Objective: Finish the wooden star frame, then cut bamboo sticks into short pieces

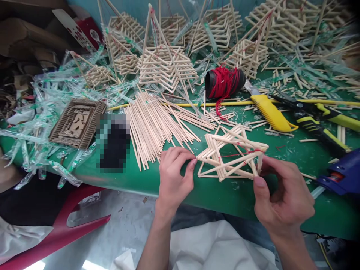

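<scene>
A star-shaped frame of thin wooden sticks (225,165) is held between both hands above the table's front edge. Red thread (239,154) runs across it and is wound round some sticks. My left hand (176,176) has thumb and forefinger pinched together at the star's left point. Whether those fingertips also grip thread is too small to tell. At the opposite end, my right hand (284,191) grips the star's right corner between thumb and fingers. A fan of loose sticks (154,127) lies just beyond my left hand.
Behind are stacked stick structures (168,67), a red thread spool (226,80), a yellow-handled cutter (271,112) and black-and-green pliers (315,123). A blue glue gun (341,174) lies right. At left are plastic wrappers (25,138), a cardboard piece (78,123) and a red chair (70,225).
</scene>
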`<state>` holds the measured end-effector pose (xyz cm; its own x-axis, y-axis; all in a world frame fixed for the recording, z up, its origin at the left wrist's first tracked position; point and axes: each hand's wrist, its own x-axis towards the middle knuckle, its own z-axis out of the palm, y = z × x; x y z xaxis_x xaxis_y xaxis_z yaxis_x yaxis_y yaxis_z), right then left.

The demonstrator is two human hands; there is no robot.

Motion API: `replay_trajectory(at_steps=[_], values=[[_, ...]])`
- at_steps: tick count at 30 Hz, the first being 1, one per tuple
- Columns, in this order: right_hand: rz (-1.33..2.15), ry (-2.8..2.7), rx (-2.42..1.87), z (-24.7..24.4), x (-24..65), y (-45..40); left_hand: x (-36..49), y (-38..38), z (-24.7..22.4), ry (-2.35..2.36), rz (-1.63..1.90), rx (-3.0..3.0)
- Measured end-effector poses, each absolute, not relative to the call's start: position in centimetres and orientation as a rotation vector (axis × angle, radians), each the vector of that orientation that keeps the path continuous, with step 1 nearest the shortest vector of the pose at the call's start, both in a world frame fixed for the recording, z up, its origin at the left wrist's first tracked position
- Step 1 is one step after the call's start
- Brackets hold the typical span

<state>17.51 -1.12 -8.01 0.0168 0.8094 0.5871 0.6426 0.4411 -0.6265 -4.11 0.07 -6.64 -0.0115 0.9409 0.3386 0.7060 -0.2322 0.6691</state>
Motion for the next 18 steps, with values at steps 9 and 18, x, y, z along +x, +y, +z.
replay_trajectory(at_steps=[9,18], values=[[0.185,-1.734,-1.248,-7.86,17.52,-0.92,-3.6,-0.05,-6.43,1.792,1.063,1.91],[0.158,-1.756,-1.244,-7.87,17.63,-0.87,-3.37,0.0,-6.22,1.772,1.069,1.918]])
